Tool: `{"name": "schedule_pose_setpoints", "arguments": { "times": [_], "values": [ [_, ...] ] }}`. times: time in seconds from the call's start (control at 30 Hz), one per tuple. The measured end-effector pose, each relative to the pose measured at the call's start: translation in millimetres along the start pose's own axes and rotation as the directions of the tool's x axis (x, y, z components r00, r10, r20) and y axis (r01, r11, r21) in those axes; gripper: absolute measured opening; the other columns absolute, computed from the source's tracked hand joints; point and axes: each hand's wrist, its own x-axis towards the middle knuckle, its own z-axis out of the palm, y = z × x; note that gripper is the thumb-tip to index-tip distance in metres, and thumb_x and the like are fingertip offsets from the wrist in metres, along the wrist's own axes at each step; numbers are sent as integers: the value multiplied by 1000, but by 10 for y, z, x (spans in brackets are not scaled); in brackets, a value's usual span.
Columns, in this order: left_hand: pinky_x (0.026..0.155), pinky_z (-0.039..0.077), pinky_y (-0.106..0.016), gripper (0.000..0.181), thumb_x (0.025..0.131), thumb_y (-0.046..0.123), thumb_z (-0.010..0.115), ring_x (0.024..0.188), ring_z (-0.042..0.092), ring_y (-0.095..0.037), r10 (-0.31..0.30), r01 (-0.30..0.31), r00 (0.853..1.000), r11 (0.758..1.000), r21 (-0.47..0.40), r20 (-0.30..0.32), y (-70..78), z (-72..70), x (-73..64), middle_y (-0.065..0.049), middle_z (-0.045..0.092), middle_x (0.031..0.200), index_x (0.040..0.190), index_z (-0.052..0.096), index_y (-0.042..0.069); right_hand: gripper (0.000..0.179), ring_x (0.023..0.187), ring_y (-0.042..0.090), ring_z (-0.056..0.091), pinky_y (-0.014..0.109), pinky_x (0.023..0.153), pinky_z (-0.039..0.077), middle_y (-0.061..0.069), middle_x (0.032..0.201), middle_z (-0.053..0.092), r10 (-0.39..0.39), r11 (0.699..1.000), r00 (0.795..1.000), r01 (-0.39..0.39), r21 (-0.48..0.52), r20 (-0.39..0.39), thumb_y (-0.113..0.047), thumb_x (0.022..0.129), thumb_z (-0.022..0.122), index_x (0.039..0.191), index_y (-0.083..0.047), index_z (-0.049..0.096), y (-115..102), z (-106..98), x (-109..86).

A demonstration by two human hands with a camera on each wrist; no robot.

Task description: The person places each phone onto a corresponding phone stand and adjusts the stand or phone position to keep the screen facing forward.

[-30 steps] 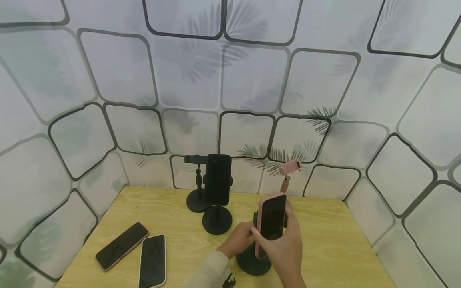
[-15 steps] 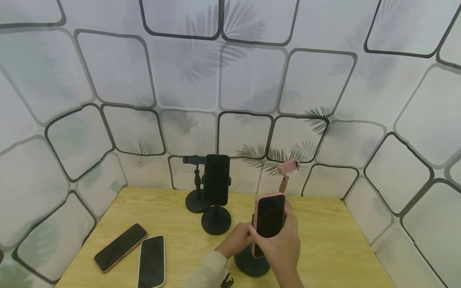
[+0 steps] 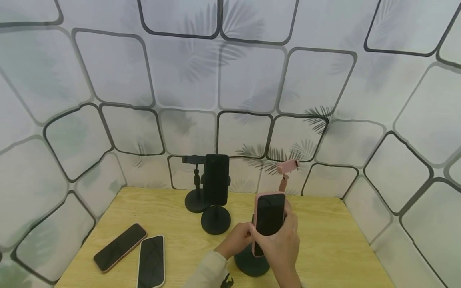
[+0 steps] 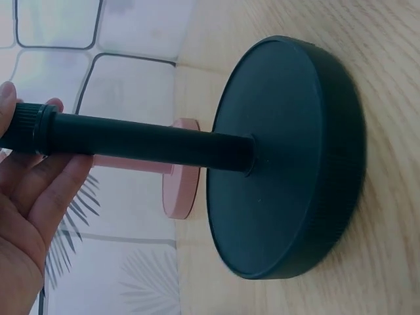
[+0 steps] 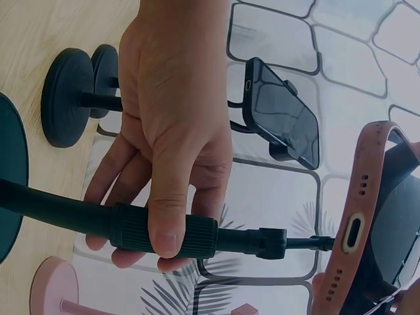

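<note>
A dark green phone stand has its round base on the table, with its stem rising from it in the left wrist view. My left hand grips the ribbed collar on that stem, thumb on one side and fingers on the other. At the top of the stand is a pink-cased phone, its dark screen facing me. My right hand holds the phone by its right side and lower front. The holder behind the phone is mostly hidden, so how it is clamped cannot be told.
Behind to the left, a black stand carries an upright phone, beside another black stand. A pink stand rises behind the held phone. Two phones, one pink-edged and one white-edged, lie at the left.
The phone has turned slightly so its screen faces me more squarely, and its top has shifted a little left. Both hands keep their hold.
</note>
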Motion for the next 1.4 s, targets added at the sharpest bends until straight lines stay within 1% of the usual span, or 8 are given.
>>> {"name": "schedule_pose_setpoints", "arguments": {
  "times": [0.13,0.27,0.43,0.5,0.63,0.83,1.1,1.4],
  "values": [
    [78,52,-21,20,89,8,60,92,67,-15,33,-33,999,999,8,-33,48,-5,-31,-11,71,102,108,66,2,97,82,29,59,46,59,50,17,106,55,-15,1000,1000,15,14,2,-34,52,90,131,-5,42,-6,-2,1],
    [89,51,-29,34,89,10,62,108,62,-17,134,-135,979,991,1,-156,172,-91,-76,-7,64,117,123,56,9,99,83,29,59,46,58,50,17,105,56,-21,1000,1000,21,9,13,-35,52,90,132,-6,41,-17,-10,0],
    [93,49,-33,51,80,8,72,111,56,-18,370,-319,867,927,198,-335,381,-349,-149,-4,59,120,127,52,11,100,82,29,61,43,56,50,17,106,57,-53,999,998,53,12,22,-34,52,90,133,-5,39,-5,-13,3],
    [93,49,-31,51,76,7,75,109,56,-17,454,-370,822,885,283,-344,446,-445,-159,-4,59,118,124,56,10,101,81,28,62,42,56,50,17,108,58,-63,998,998,63,12,17,-34,51,91,133,-6,39,3,-11,10],
    [92,48,-27,44,72,7,78,105,58,-15,555,-427,773,814,395,-308,534,-553,-128,-3,61,112,114,64,8,105,81,28,63,41,57,51,16,112,59,-51,999,999,51,13,17,-35,49,92,135,-9,39,5,-11,30],
    [88,49,-25,34,68,6,78,98,58,-13,609,-442,751,751,491,-256,620,-616,-66,0,63,106,101,69,11,104,80,27,64,41,57,51,14,112,60,-20,1000,999,19,23,42,-35,49,92,135,-11,39,-3,-17,40],
    [84,50,-24,32,65,5,77,93,59,-12,620,-434,748,727,532,-237,669,-632,-23,1,64,99,95,71,11,105,77,25,63,38,56,50,14,108,60,-30,999,999,29,29,34,-34,50,92,136,-8,38,3,-9,54],
    [82,51,-24,23,64,4,78,85,61,-12,675,-503,674,717,482,-301,605,-608,-29,0,68,90,86,74,9,102,76,27,62,40,56,49,17,104,59,-8,1000,999,7,26,50,-33,55,90,137,-5,36,1,-15,46]
  ]
}}
